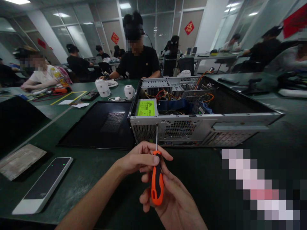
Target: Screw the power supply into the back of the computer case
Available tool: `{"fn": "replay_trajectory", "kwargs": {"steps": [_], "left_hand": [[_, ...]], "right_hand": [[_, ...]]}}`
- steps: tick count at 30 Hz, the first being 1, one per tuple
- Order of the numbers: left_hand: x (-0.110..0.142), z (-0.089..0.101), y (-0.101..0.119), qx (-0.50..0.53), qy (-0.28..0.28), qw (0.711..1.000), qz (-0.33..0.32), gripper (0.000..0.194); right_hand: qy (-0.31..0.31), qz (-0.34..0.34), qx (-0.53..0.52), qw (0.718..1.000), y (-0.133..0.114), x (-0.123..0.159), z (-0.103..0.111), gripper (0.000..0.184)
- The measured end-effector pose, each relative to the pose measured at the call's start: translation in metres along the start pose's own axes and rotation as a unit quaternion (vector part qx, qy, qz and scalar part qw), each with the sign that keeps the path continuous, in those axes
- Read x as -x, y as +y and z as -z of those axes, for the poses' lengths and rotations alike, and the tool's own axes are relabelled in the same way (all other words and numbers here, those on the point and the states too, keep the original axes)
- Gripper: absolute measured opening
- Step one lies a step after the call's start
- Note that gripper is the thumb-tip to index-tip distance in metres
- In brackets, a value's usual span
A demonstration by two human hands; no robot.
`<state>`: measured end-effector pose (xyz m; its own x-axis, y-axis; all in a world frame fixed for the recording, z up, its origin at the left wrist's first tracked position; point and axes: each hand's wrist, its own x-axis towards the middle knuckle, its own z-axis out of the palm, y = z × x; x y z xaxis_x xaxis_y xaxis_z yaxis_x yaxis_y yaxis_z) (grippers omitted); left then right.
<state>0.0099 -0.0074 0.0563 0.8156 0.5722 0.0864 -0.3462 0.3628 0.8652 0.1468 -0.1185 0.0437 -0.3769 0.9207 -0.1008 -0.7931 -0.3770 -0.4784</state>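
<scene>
Pinching screwdriver (157,169) with left grip (142,158), cupping handle (160,191) with right grip (172,193) at open computer case (203,120); likely turning a screw, needing steady alignment.

A shared workroom, part office, part electronics bench — people (137,60) sit at long green tables (79,179) with an open PC case (206,116) and white devices (102,88) on top. Glass partitions (150,24), ceiling lights (125,5) and office chairs (169,66) fill the rest — red paper signs (189,27) hang behind.

Bare tabletop (100,163) between white device (45,183) and forearms; computer case (203,124) blocks forward passage; black panel (96,127) adjoins it.
</scene>
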Motion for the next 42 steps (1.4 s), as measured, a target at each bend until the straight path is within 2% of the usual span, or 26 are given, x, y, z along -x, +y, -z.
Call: {"fn": "replay_trajectory", "kwargs": {"steps": [3, 5, 10, 16, 20, 23, 29, 34, 37, 40, 42], "left_hand": [[0.001, 0.000, 0.000, -0.029, 0.019, 0.999, -0.018, 0.027], [0.000, -0.001, 0.000, -0.051, 0.044, 0.998, -0.007, 0.032], [-0.002, -0.004, -0.002, -0.071, 0.085, 0.994, 0.007, 0.038], [0.000, 0.002, -0.006, 0.029, 0.037, 0.999, -0.006, 0.035], [0.001, 0.001, -0.006, 0.020, 0.062, 0.998, -0.014, 0.035], [-0.001, -0.001, -0.005, 0.001, 0.082, 0.996, -0.030, 0.036], [-0.006, -0.007, -0.009, -0.007, 0.078, 0.995, -0.053, 0.030], [-0.007, -0.005, -0.012, 0.002, 0.094, 0.995, -0.036, 0.041], [-0.005, -0.002, -0.012, 0.031, 0.066, 0.997, -0.009, 0.048], [-0.002, 0.000, -0.011, 0.041, 0.062, 0.997, -0.005, 0.042], [-0.001, 0.000, -0.009, 0.040, 0.071, 0.997, -0.008, 0.038]], "right_hand": [[-0.010, 0.042, 0.012, 0.999, 0.006, -0.003, 0.008, 0.033], [-0.019, 0.063, 0.024, 0.998, 0.008, -0.003, 0.012, 0.035], [0.015, 0.060, 0.040, 0.997, 0.007, -0.003, 0.010, 0.049], [-0.022, 0.005, -0.010, 1.000, 0.002, 0.002, -0.002, 0.038], [-0.048, -0.030, -0.050, 0.997, -0.002, 0.005, -0.006, 0.035], [-0.063, -0.007, -0.032, 0.997, 0.003, 0.002, 0.001, 0.037], [-0.032, 0.052, 0.030, 0.998, 0.004, -0.001, 0.011, 0.052], [-0.022, -0.001, 0.014, 1.000, -0.008, 0.007, -0.002, 0.041], [-0.046, -0.023, -0.048, 0.997, -0.008, 0.009, -0.008, 0.035], [-0.074, -0.022, -0.079, 0.994, -0.005, 0.006, -0.008, 0.030], [-0.079, -0.026, -0.051, 0.995, -0.005, 0.004, -0.005, 0.032]]}}
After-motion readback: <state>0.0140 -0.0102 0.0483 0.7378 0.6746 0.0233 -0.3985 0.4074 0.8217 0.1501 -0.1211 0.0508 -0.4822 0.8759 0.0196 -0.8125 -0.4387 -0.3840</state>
